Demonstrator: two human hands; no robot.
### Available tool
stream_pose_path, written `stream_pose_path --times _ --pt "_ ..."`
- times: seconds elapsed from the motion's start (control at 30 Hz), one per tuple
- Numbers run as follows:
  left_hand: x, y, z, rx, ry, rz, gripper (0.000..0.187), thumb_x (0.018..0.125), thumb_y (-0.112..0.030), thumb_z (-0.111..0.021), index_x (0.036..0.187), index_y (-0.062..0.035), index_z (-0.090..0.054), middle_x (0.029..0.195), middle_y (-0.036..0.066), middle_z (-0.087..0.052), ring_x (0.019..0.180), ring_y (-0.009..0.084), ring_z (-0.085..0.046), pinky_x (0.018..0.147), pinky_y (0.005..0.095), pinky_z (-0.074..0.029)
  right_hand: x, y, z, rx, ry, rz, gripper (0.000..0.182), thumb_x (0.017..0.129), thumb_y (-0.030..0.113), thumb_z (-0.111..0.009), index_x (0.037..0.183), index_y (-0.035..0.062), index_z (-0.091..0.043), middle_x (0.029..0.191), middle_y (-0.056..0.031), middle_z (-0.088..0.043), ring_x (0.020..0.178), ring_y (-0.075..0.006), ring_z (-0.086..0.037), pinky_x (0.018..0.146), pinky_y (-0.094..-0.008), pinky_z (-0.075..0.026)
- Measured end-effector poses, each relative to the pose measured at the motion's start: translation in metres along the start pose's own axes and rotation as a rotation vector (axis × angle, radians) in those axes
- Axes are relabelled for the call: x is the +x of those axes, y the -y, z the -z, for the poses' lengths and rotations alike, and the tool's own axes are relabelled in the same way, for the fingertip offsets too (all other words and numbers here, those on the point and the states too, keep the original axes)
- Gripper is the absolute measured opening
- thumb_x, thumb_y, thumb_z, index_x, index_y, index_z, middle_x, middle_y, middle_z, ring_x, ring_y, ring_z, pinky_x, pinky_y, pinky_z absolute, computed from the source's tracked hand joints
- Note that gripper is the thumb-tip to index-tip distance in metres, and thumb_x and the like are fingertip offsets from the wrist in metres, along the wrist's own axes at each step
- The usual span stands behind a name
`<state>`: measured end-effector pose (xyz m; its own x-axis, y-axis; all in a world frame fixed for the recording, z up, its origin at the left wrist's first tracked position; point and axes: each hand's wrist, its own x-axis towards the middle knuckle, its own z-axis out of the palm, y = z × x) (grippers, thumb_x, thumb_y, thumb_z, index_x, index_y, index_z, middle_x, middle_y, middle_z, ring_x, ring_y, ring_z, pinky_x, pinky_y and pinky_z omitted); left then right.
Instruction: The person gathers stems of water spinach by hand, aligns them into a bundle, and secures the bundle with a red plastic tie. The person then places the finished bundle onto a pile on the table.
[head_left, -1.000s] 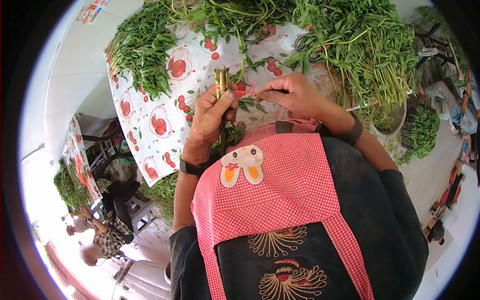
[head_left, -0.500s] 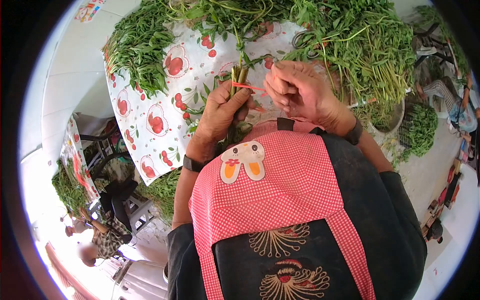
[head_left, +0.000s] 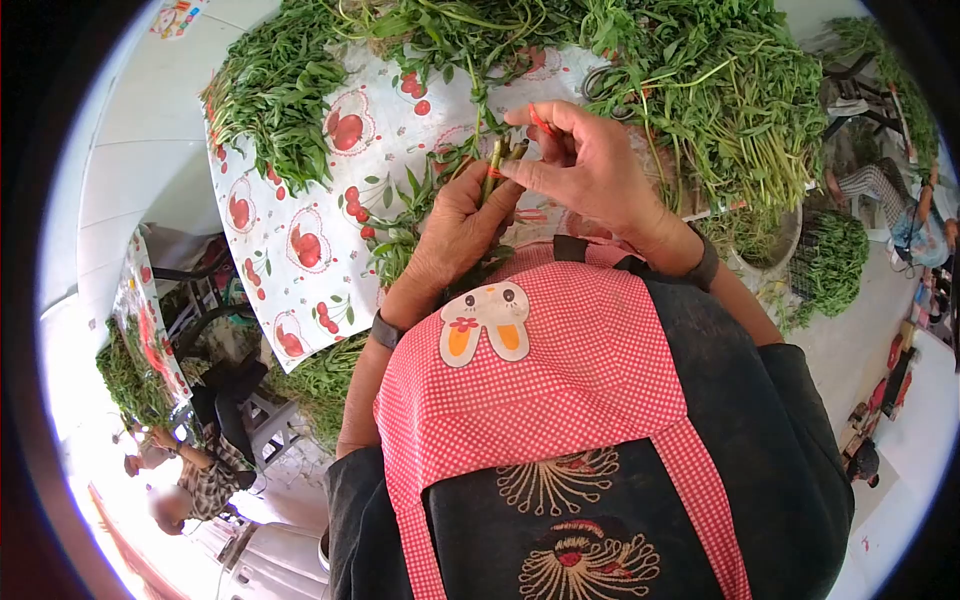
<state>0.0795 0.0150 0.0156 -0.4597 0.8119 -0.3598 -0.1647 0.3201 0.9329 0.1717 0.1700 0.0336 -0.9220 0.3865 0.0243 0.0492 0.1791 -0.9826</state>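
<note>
My left hand [head_left: 465, 225] is closed around a small bunch of green stems [head_left: 495, 165], whose cut ends point up between thumb and fingers. A red band [head_left: 494, 173] sits around the stems near those ends. Just to the right, my right hand [head_left: 590, 160] has a loop of the red band [head_left: 540, 120] over its raised index finger, while its thumb reaches to the stems. Leaves of the bunch show beside and below my left hand, partly hidden by it.
A white cloth with red fruit prints [head_left: 320, 205] covers the table. Leafy greens lie in piles at the left [head_left: 280, 110] and right [head_left: 720, 120]. A metal basin [head_left: 795, 235] stands at the right. Other people sit at lower left [head_left: 205, 480] and far right [head_left: 915, 225].
My right hand has moved up and its index finger has lifted, stretching the red band upward. My left hand has shifted slightly right with the stems.
</note>
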Motion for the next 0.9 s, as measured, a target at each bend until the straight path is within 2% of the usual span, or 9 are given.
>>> stream_pose_path --times 0.07,0.13,0.23,0.33,0.43,0.53,0.63,0.83,0.9 --pt "-0.002 -0.006 -0.003 -0.006 -0.021 -0.001 0.020 0.094 -0.022 -0.054 0.096 -0.0018 -0.054 0.066 -0.004 -0.049 0.060 0.0038 -0.044 0.052 0.0212 -0.038 0.002 -0.003 -0.003 -0.017 -0.033 -0.006 0.037 0.072 0.017 -0.076 0.103 0.0009 -0.064 0.063 0.0038 -0.048 0.057 -0.0054 -0.048 0.052 -0.0206 -0.041" --pt "-0.001 -0.006 -0.003 -0.013 -0.042 -0.001 0.021 0.093 -0.022 -0.055 0.097 -0.0013 -0.054 0.067 -0.004 -0.050 0.061 0.0042 -0.045 0.053 0.0218 -0.039 0.002 -0.003 -0.005 0.018 -0.019 -0.093 0.041 0.070 0.018 -0.076 0.104 -0.0008 -0.064 0.067 0.0006 -0.054 0.060 -0.0070 -0.054 0.054 -0.0223 -0.046" --pt "0.000 -0.002 -0.002 0.012 -0.054 0.004 0.020 0.092 -0.020 -0.056 0.099 -0.0008 -0.055 0.069 -0.003 -0.052 0.062 0.0047 -0.047 0.055 0.0220 -0.041 0.005 -0.009 -0.004 -0.066 0.003 -0.077 0.041 0.070 0.020 -0.075 0.103 -0.0018 -0.064 0.073 -0.0041 -0.062 0.062 -0.0084 -0.058 0.055 -0.0235 -0.050" --pt "0.000 -0.003 -0.003 0.037 -0.083 -0.024 0.021 0.092 -0.019 -0.056 0.101 -0.0007 -0.056 0.070 -0.002 -0.054 0.064 0.0052 -0.049 0.057 0.0219 -0.043 0.005 -0.010 -0.004 -0.065 0.010 -0.047 0.038 0.071 0.020 -0.074 0.101 -0.0023 -0.065 0.079 -0.0075 -0.066 0.061 -0.0088 -0.059 0.055 -0.0239 -0.051" --pt "0.001 -0.002 -0.002 0.086 -0.092 -0.022 0.022 0.091 -0.019 -0.057 0.103 -0.0004 -0.057 0.071 -0.002 -0.055 0.064 0.0057 -0.051 0.058 0.0223 -0.045 0.005 -0.008 -0.006 0.065 -0.006 -0.111 0.036 0.072 0.020 -0.073 0.099 -0.0021 -0.065 0.077 -0.0076 -0.067 0.063 -0.0086 -0.060 0.055 -0.0227 -0.050" --pt "0.002 -0.003 -0.003 0.069 -0.086 -0.004 0.022 0.091 -0.019 -0.057 0.103 -0.0006 -0.058 0.071 -0.001 -0.056 0.064 0.0059 -0.052 0.058 0.0230 -0.045 0.006 -0.015 -0.006 0.002 -0.018 -0.048 0.034 0.073 0.018 -0.073 0.098 -0.0033 -0.065 0.076 -0.0077 -0.067 0.063 -0.0086 -0.060 0.053 -0.0219 -0.050" --pt "0.001 -0.004 -0.005 0.059 -0.097 -0.009 0.022 0.091 -0.020 -0.058 0.102 -0.0007 -0.058 0.071 -0.001 -0.057 0.064 0.0064 -0.053 0.059 0.0232 -0.045 0.005 -0.011 -0.008 0.052 -0.034 -0.080 0.031 0.074 0.016 -0.071 0.096 -0.0046 -0.065 0.074 -0.0077 -0.066 0.059 -0.0083 -0.059 0.051 -0.0217 -0.049" --pt "0.001 0.002 -0.003 0.187 -0.118 -0.025 0.023 0.093 -0.023 -0.054 0.096 0.0002 -0.056 0.069 0.002 -0.055 0.063 0.0094 -0.051 0.058 0.0265 -0.044 0.006 -0.003 -0.009 0.222 -0.013 -0.296 0.025 0.075 0.013 -0.066 0.092 -0.0057 -0.064 0.068 -0.0040 -0.061 0.054 -0.0070 -0.056 0.046 -0.0218 -0.047" --pt "0.002 0.006 -0.003 0.140 -0.083 -0.075 0.027 0.098 -0.029 -0.046 0.101 -0.0030 -0.054 0.066 -0.004 -0.047 0.055 0.0039 -0.039 0.048 0.0205 -0.033 0.007 -0.002 -0.009 0.242 -0.008 -0.321 0.027 0.075 0.013 -0.066 0.094 -0.0059 -0.064 0.069 -0.0039 -0.061 0.053 -0.0068 -0.055 0.045 -0.0219 -0.046"
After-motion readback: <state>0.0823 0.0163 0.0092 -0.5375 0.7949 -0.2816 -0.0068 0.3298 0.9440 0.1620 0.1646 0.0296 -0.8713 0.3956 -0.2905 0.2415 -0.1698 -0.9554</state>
